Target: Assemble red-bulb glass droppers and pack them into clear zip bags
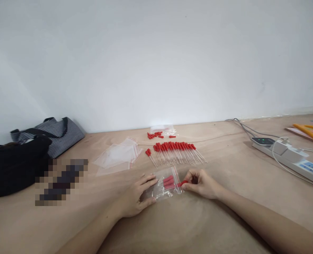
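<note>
My left hand grips one end of a small clear zip bag that lies on the wooden surface and holds several red-capped droppers. My right hand is closed in a pinch on a red-capped dropper at the bag's open end. Behind the bag, a row of several glass droppers with red bulbs lies side by side. One dropper lies apart at the left of the row. Loose red bulbs are scattered further back.
Empty clear zip bags lie left of the row. A striped tote and a black bag sit at far left. A white power strip with cables lies at right, with orange items beyond it. A white wall stands behind.
</note>
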`<state>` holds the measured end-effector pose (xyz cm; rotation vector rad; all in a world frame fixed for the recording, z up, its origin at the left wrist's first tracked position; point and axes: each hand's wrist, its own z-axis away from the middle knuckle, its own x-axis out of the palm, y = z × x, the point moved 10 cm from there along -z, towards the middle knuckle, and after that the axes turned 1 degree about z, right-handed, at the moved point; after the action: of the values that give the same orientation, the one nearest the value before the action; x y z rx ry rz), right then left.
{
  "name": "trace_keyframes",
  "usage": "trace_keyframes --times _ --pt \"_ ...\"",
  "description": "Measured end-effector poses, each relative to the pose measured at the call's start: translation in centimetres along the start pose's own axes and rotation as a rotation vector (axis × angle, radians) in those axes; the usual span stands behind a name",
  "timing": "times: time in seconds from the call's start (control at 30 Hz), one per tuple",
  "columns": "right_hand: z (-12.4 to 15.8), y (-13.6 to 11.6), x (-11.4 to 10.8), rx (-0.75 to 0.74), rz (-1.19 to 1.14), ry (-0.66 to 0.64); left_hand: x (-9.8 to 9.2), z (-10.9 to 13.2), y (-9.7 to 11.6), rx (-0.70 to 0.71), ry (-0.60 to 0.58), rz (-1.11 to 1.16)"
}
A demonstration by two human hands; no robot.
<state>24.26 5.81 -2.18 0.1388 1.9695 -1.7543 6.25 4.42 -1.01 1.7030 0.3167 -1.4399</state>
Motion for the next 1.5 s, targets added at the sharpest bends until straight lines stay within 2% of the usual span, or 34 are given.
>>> trace_keyframes --times 0.13,0.27,0.43,0.6,0.73,0.83,1.0,1.2,1.27,1.4,1.5 --pt "0.3 -0.6 1.7 -0.057 -0.015 -0.164 -0.1 0.1 0.0 -0.003 0.003 0.012" --pt "0.1 -1.5 2.4 -0.147 -0.034 -0.245 -0.3 0.0 0.4 0.012 0.013 0.003" --pt "-0.3 -2.7 3.0 -0.247 0.008 -0.232 -0.2 -0.2 0.4 0.023 0.01 0.0" --pt "-0.5 -2.2 3.4 -0.185 -0.011 -0.229 -0.2 -0.2 0.4 0.025 0.014 0.003" --pt "-0.3 -2.1 4.0 -0.166 -0.069 -0.304 -0.5 -0.1 0.5 0.03 0.032 0.028" --pt "-0.7 -2.3 3.7 -0.2 -0.043 -0.262 -0.5 -0.1 0.5 0.026 0.024 0.025" --pt "-1.5 -1.2 2.6 -0.128 0.007 -0.111 -0.4 -0.1 0.8 0.02 0.002 0.004" --pt "-0.9 -2.6 3.3 -0.256 0.075 -0.205 -0.4 -0.1 1.0 0.029 -0.008 -0.012" --pt "-1.1 -2.5 3.2 -0.245 0.123 -0.195 -0.4 -0.1 1.0 0.035 -0.011 -0.011" --pt "-1.6 -2.3 2.5 -0.223 0.173 -0.083 -0.4 -0.1 1.2 0.065 0.009 0.007" --pt "-1.5 -2.3 2.9 -0.239 0.183 -0.122 -0.3 -0.1 0.9 0.058 0.015 0.005"
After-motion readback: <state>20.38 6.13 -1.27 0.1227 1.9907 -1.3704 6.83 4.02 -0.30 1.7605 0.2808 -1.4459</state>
